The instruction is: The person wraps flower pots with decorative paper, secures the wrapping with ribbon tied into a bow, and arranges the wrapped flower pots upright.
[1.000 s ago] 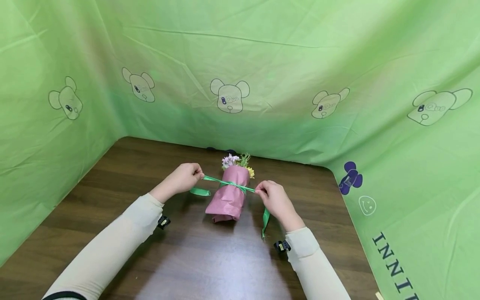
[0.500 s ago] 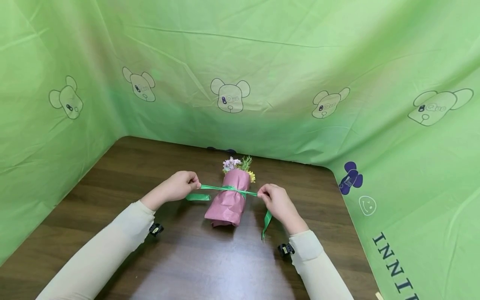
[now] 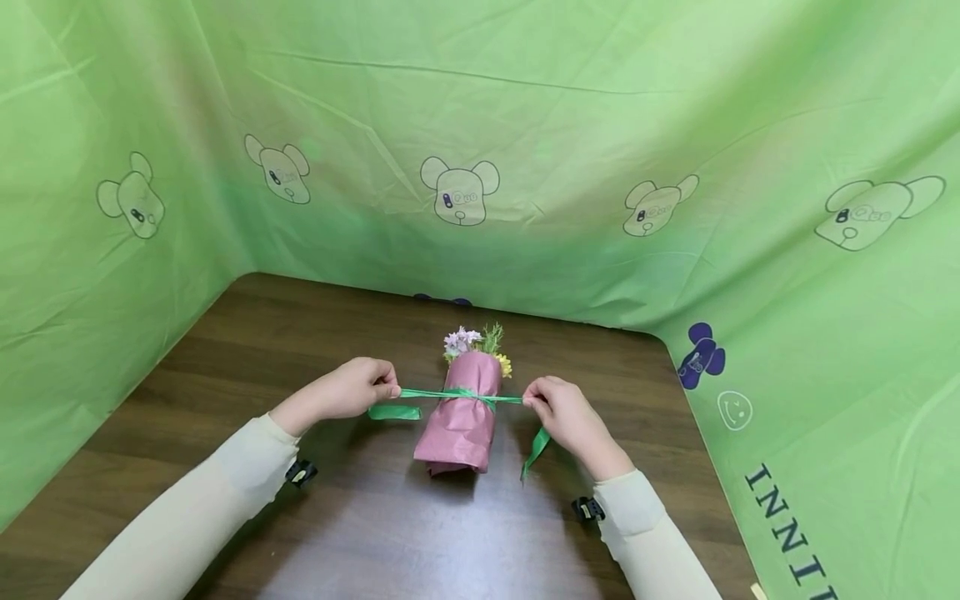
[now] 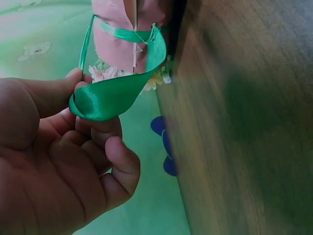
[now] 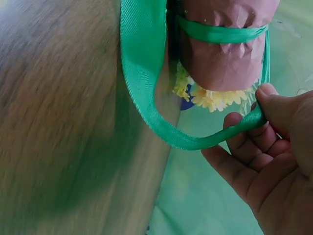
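A small bouquet in pink wrapping paper (image 3: 459,433) lies on the table, its purple, white and yellow flowers (image 3: 463,340) pointing away from me. Round its middle runs a green ribbon (image 3: 427,393), crossed on top and drawn straight to both sides. My left hand (image 3: 360,387) pinches one end between thumb and fingers; in the left wrist view a loose tail of ribbon (image 4: 112,98) curves from those fingers. On the other side my right hand (image 3: 562,412) pinches the opposite end, with its tail (image 5: 146,98) looping down. The paper puckers where the ribbon presses in.
The brown wooden table (image 3: 360,517) extends around the bouquet. Green cloth (image 3: 555,150) printed with bear heads hangs along the back and both sides. Each sleeve carries a small black device (image 3: 302,472) near the wrist.
Both hands have moved apart and nearer to me, still pinching the ribbon. The bouquet has slid slightly toward me, and the ribbon now runs more level across it.
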The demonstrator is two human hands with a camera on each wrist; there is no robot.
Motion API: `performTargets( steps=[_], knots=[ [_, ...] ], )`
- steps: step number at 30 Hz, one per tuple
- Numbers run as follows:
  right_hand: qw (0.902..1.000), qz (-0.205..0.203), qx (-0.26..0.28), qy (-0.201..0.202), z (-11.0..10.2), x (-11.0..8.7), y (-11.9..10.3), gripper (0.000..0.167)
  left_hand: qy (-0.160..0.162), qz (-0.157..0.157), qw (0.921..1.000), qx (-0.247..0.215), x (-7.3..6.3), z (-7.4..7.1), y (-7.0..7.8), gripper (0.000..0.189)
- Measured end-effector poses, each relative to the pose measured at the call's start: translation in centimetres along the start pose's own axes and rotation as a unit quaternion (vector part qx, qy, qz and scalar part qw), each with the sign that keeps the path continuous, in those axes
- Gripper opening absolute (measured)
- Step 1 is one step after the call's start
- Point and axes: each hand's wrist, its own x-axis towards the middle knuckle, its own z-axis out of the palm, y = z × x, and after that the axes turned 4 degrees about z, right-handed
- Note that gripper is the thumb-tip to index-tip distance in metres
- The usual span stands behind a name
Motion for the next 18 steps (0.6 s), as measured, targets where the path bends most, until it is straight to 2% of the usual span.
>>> performTargets(
  steps=[4, 9, 18],
  knots=[
    [0.9999, -0.011, -0.008, -0.004, -0.4, -0.5, -0.1, 0.01, -0.009, 0.006, 0.9999, -0.001, -0.7, 0.2, 0.3, 0.017],
    [0.9998, -0.015, -0.01, -0.007, -0.6, -1.1, -0.3, 0.009, 0.002, 0.011, 0.9999, 0.011, -1.3, 0.4, 0.3, 0.016],
    [0.9994, 0.006, 0.02, -0.029, -1.2, -2.3, -0.5, 0.011, -0.007, 0.038, 0.999, 0.023, -1.2, 0.9, 0.6, 0.017]
  ],
)
